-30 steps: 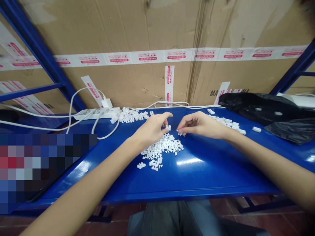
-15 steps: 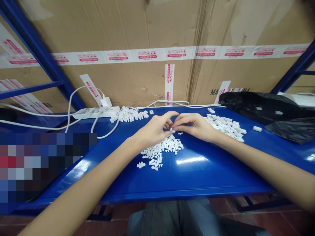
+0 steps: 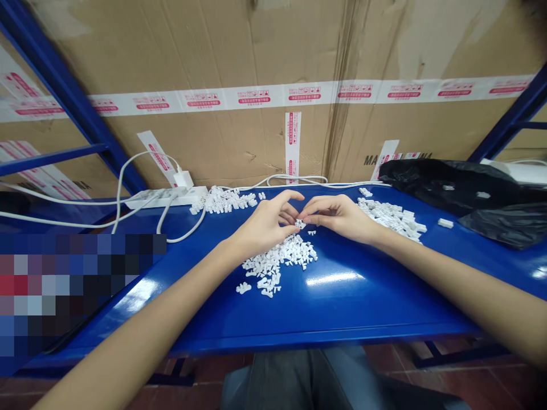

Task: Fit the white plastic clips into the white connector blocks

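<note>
Over the middle of the blue table, my left hand (image 3: 273, 221) and my right hand (image 3: 335, 216) meet at the fingertips. Between them is a small white plastic piece (image 3: 301, 224), pinched by both hands. Its exact shape is too small to make out. Just below my hands lies a heap of tiny white plastic parts (image 3: 280, 256). Past my right wrist spreads a pile of larger white block-like pieces (image 3: 395, 219), partly hidden by my forearm. Beyond my left hand, a third pile of white pieces (image 3: 226, 199) rests at the back.
A white power strip (image 3: 164, 196) with a plugged-in charger and cables stands at the back left. A black plastic bag (image 3: 427, 179) lies at the back right, with one white block (image 3: 445, 223) near it. Large cardboard (image 3: 213, 51) rises behind the blue table (image 3: 342, 307).
Both hands stay nearly in place. My right fingers have shifted slightly, and more of the small white piece shows between the fingertips.
</note>
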Tool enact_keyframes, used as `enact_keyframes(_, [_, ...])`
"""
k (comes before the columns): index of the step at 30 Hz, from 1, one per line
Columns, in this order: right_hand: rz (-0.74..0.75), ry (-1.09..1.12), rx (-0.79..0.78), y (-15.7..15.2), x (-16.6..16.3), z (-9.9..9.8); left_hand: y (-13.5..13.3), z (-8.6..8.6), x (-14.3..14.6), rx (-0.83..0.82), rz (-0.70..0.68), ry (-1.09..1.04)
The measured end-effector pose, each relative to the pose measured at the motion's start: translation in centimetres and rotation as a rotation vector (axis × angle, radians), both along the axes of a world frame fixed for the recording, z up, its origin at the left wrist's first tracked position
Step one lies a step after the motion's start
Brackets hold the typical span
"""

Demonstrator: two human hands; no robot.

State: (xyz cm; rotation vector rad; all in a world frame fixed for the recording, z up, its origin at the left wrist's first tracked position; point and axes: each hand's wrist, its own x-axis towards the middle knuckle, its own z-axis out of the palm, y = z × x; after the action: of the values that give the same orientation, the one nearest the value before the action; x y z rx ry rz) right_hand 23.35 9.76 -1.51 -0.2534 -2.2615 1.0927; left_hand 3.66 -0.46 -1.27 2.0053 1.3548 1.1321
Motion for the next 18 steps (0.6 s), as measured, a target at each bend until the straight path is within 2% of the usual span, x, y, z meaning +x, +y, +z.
enact_keyframes(12, [-0.017,-0.007,-0.015,-0.15,0.02,0.16,-0.05,0.21,0.21,-0.034,-0.001,-0.116])
enact_keyframes(15, [-0.032,-0.005,0.027,-0.47,0.17,0.35,-0.06,0.35,0.29,-0.044,0.01,-0.151])
enact_keyframes(18, [-0.029,0.011,0.132,-0.66,0.28,0.49,-0.05,0.56,0.27,-0.047,0.031,-0.185])
